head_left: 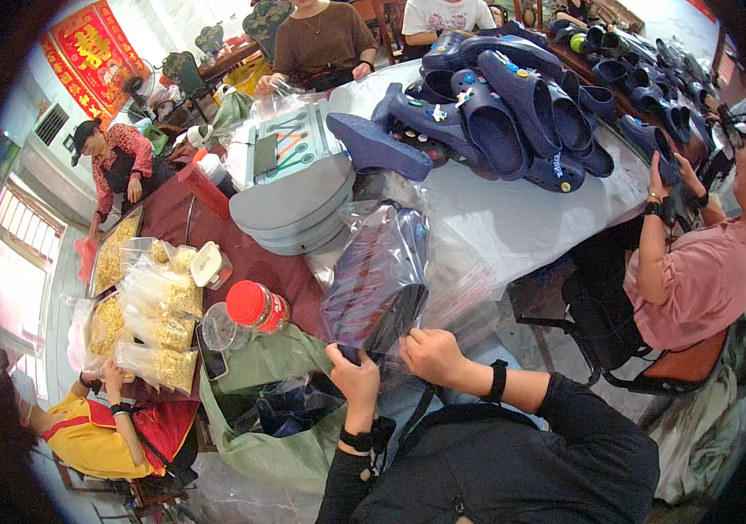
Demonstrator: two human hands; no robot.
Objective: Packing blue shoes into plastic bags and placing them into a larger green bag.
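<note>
A clear plastic bag [408, 249] with dark blue clogs [364, 306] inside lies at the table's near edge, right in front of me. My left hand [355, 382] is closed on the near end of the packed clogs. My right hand [434, 356] pinches the film of the same bag at its near right side. Beyond the bag rises a heap of navy clogs [495, 122], several with small coloured charms. Flat clear bags [465, 297] lie just right of the filled one.
Left of the bag are grey stacked panels [294, 201], a red-lidded jar [258, 306] and bags of small yellowish pieces [159, 319]. A green sack [281, 454] with dark contents stands open by my left arm. Other people sit around the table, one at right holding a clog [648, 147].
</note>
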